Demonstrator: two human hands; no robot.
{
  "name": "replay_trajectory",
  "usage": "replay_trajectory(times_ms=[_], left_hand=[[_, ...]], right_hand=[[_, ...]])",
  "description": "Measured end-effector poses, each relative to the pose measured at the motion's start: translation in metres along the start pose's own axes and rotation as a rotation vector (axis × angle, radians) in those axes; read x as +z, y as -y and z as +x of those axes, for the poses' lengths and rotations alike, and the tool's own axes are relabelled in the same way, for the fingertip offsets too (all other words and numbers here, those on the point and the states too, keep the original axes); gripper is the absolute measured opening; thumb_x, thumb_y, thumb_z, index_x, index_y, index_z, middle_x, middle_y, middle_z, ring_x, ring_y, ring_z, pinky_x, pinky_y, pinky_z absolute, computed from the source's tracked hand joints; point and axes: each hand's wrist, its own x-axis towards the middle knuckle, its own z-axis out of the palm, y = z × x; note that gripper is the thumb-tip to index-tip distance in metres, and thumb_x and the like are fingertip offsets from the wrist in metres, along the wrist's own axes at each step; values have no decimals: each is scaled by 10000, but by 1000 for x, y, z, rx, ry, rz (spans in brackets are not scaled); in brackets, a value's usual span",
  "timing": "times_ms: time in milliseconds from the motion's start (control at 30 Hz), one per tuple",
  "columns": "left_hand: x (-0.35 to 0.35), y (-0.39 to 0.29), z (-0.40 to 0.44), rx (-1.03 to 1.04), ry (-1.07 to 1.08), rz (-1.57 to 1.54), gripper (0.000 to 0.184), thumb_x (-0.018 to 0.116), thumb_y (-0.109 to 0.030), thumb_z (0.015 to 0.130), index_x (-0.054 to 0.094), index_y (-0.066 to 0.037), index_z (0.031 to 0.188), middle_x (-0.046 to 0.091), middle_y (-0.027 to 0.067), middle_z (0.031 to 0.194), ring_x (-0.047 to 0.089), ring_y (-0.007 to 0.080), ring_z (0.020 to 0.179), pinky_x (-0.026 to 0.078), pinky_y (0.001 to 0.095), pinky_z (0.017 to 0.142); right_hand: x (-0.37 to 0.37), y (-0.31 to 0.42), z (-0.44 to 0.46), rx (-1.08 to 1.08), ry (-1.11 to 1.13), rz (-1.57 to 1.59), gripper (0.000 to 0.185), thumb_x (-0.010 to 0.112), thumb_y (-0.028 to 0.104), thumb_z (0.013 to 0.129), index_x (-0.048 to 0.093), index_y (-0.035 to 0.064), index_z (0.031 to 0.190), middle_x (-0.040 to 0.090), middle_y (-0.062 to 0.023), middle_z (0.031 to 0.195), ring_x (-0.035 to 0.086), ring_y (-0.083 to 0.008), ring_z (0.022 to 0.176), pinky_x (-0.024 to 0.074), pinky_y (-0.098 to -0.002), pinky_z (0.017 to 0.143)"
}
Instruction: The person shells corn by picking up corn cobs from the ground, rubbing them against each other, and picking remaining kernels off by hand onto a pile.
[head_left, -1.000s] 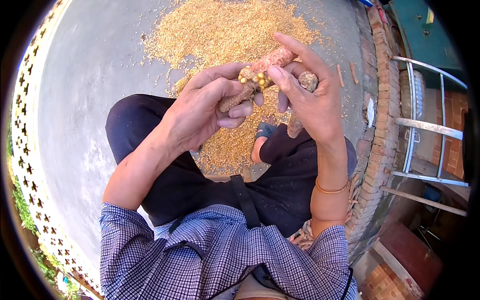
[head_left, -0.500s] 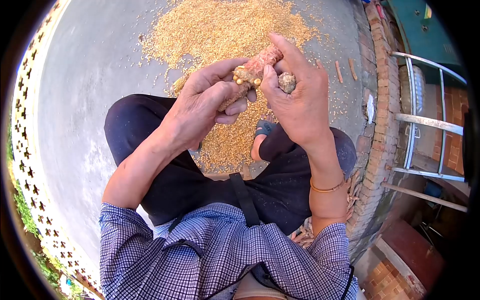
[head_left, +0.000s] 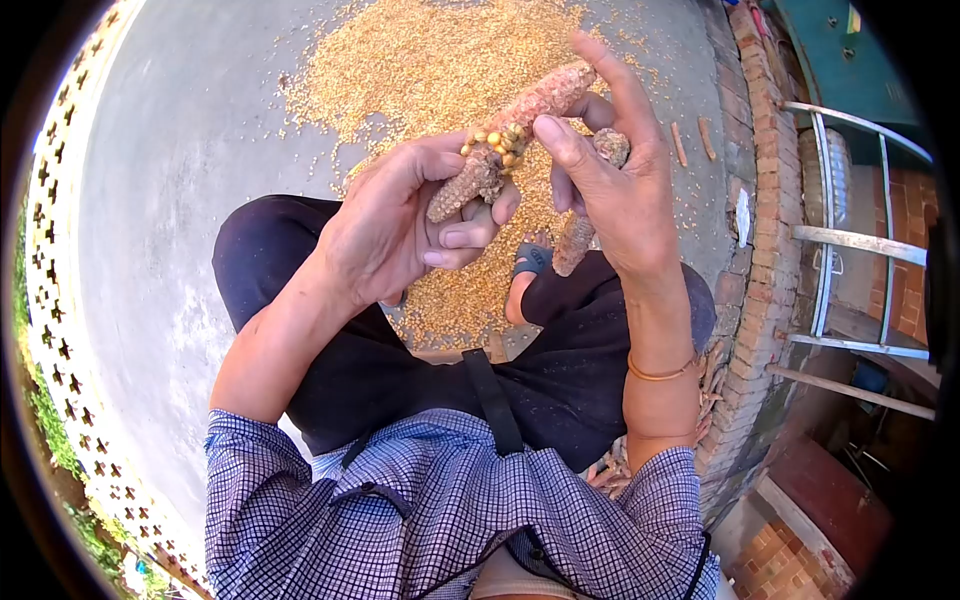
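A nearly bare, reddish corn cob [head_left: 545,97] slants up from my left hand [head_left: 385,215], which grips its lower end. A small cluster of yellow kernels [head_left: 507,142] still clings near that end. Against the left fingers lies a second, brownish cob [head_left: 460,192]. My right hand [head_left: 635,205] is curled around another bare cob [head_left: 573,247], whose lower end pokes out below the fingers. Its index finger stretches up beside the reddish cob's tip, and the thumb is lifted off the kernels. Parts of the cobs are hidden by my fingers.
Loose corn kernels [head_left: 430,60] lie spread over the grey concrete floor [head_left: 160,180] ahead and between my feet. Bare cobs [head_left: 610,470] are heaped by my right leg. On the right stand a brick edging [head_left: 765,200] and a metal railing [head_left: 860,240]; a pierced wall [head_left: 60,300] curves along the left.
My right hand has shifted right and away from the kernel cluster, its thumb opening outward. More of the reddish cob and of the cob in my right hand now shows.
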Motion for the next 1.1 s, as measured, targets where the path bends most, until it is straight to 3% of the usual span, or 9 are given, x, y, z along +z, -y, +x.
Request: replay_trajectory(times_ms=[167,233,333,433,567,667,767,867,1100], left_hand=[[-7,2,1,18,129,-50,398,301,-176,989,418,27,1311,596,199,942,479,133,606,374,224,454],[1,3,2,52,26,65,431,325,-222,1000,401,-1,1362,576,205,973,453,122,577,367,205,438],[11,6,3,133,-96,148,450,357,-255,1004,419,0,1370,583,213,992,484,138,586,386,218,440],[3,5,3,213,-78,270,439,385,-245,996,457,26,1334,610,214,994,548,169,641,411,237,452],[-1,2,3,221,-43,410,413,402,-199,984,482,57,1299,634,202,976,609,201,724,453,253,498],[3,4,3,238,-122,374,380,444,-128,946,550,92,1237,635,133,955,619,169,700,495,279,550],[-1,4,3,251,-65,409,379,431,-115,928,552,92,1221,635,138,972,636,168,731,554,296,630],[-6,6,6,234,-36,467,401,373,-120,940,517,93,1248,623,206,1072,649,249,895,580,346,734],[-10,9,10,201,-23,390,422,375,-113,916,518,101,1251,596,204,1166,622,273,1031,563,413,832]], right_hand=[[-2,2,0,41,-27,89,610,741,102,864,436,70,1392,636,-88,949,563,-63,553,442,-192,461],[-3,2,1,36,-27,101,602,742,98,861,445,70,1384,640,-88,938,564,-60,558,443,-190,466],[0,2,0,5,-63,102,562,734,112,864,498,83,1373,641,-18,871,517,-25,536,320,-156,423],[-1,6,0,24,-8,77,557,748,84,850,494,70,1346,662,-72,878,559,-52,565,442,-190,479],[0,5,-1,-41,1,21,547,749,75,845,509,73,1336,666,-64,870,554,-41,582,439,-190,488],[4,-1,-1,-127,-5,-34,545,744,55,842,513,79,1335,664,-56,864,554,-38,595,439,-189,496],[6,-2,-2,-168,8,-47,541,734,31,842,515,83,1334,662,-49,856,553,-37,607,443,-192,503],[8,0,-4,-167,31,-52,538,721,10,844,513,82,1336,658,-46,857,550,-37,613,448,-199,507],[5,-2,-4,-182,83,-42,529,708,-5,849,515,83,1333,642,-39,886,552,-36,634,459,-206,526]])
